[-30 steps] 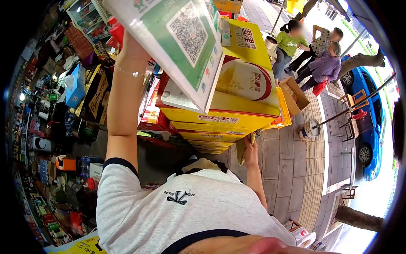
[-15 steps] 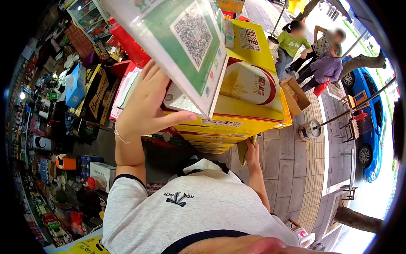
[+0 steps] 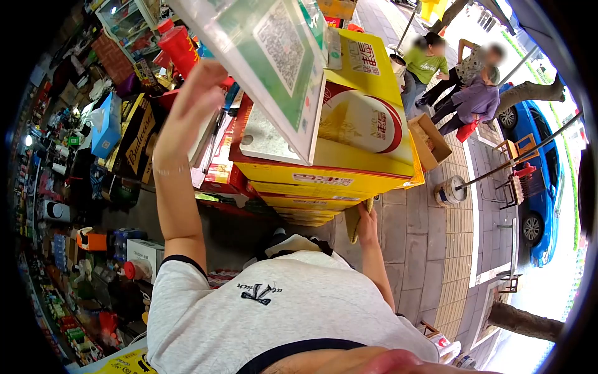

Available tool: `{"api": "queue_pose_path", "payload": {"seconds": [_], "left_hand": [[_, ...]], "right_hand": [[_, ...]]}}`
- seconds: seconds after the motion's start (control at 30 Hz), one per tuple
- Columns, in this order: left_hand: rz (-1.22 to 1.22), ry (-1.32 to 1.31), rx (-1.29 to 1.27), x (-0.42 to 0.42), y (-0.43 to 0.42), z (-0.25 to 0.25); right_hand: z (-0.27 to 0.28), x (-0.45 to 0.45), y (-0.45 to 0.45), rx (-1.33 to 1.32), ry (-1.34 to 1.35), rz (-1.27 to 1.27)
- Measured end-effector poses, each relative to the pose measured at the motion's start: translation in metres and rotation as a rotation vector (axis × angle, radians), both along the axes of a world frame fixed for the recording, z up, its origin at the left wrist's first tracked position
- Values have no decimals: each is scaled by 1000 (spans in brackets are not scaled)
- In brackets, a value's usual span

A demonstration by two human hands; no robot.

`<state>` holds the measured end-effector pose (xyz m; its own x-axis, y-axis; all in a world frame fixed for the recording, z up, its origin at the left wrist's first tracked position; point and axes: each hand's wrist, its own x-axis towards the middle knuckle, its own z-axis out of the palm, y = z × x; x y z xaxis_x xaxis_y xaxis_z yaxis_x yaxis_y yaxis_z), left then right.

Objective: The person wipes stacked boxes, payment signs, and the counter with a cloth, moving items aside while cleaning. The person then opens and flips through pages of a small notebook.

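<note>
My left hand (image 3: 187, 115) is raised left of a clear acrylic stand with a QR code (image 3: 280, 62), apart from it. Its fingers are somewhat blurred but spread, and nothing shows in them. The stand rests on a stack of yellow beer cartons (image 3: 355, 162), beside a pale flat panel with round holes (image 3: 265, 140). Low at the cartons' right side, my right hand (image 3: 369, 227) is closed on a yellowish-green cloth (image 3: 353, 223). Part of that hand's grip is hidden. A red bottle (image 3: 179, 48) stands just beyond my left hand.
Left of the cartons are a Budweiser box (image 3: 137, 137), a blue tissue box (image 3: 107, 128) and crowded shop goods. On the pavement to the right are an open cardboard box (image 3: 433, 143), a white bucket holding a pole (image 3: 450, 191) and several people.
My left hand has moved up and left, away from the stand's lower edge, uncovering the pale panel. My right hand keeps its hold on the cloth. The view has shifted slightly.
</note>
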<state>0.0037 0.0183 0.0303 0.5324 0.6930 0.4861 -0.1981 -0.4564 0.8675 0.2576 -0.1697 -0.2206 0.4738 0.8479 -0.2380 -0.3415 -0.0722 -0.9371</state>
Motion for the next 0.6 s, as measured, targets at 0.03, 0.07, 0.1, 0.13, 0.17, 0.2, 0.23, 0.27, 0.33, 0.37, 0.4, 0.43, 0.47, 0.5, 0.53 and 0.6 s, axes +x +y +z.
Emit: {"api": "queue_pose_path", "payload": {"seconds": [0.03, 0.07, 0.1, 0.13, 0.17, 0.2, 0.23, 0.27, 0.33, 0.37, 0.4, 0.43, 0.47, 0.5, 0.53, 0.6], "left_hand": [[26, -65, 0, 2, 16, 2], [53, -130, -1, 4, 33, 4], [51, -132, 1, 6, 52, 6], [-5, -58, 2, 8, 72, 8], [-60, 13, 3, 10, 94, 9], [-62, 8, 4, 14, 130, -5], [44, 288, 345, 20, 171, -30], [155, 568, 685, 24, 192, -43], [191, 644, 651, 38, 189, -50], [198, 640, 596, 44, 188, -52], [198, 644, 575, 48, 187, -51], [196, 647, 569, 52, 187, -49], [190, 645, 559, 54, 188, -46], [182, 650, 554, 55, 187, -44], [173, 653, 547, 56, 187, -41], [152, 658, 535, 59, 187, -35]], "right_hand": [[1, -1, 0, -4, -6, 4], [1, -1, 0, -1, -6, 2], [2, -2, 0, -16, 0, -1], [2, -1, 0, -30, 6, -3], [-2, -1, 0, -28, 2, -5], [-10, 1, 0, -31, 5, -8], [-14, 3, -1, -34, 8, -12], [-12, 2, -2, -32, 3, -17], [0, -6, -1, -43, 49, -53], [8, -10, -2, -44, 82, -86], [7, -10, -3, -43, 84, -94], [3, -11, -3, -14, 78, -88], [1, -11, -4, 13, 72, -81], [1, -11, -5, 14, 75, -88], [1, -11, -5, 2, 48, -79], [0, -11, -6, -11, 22, -73]]}}
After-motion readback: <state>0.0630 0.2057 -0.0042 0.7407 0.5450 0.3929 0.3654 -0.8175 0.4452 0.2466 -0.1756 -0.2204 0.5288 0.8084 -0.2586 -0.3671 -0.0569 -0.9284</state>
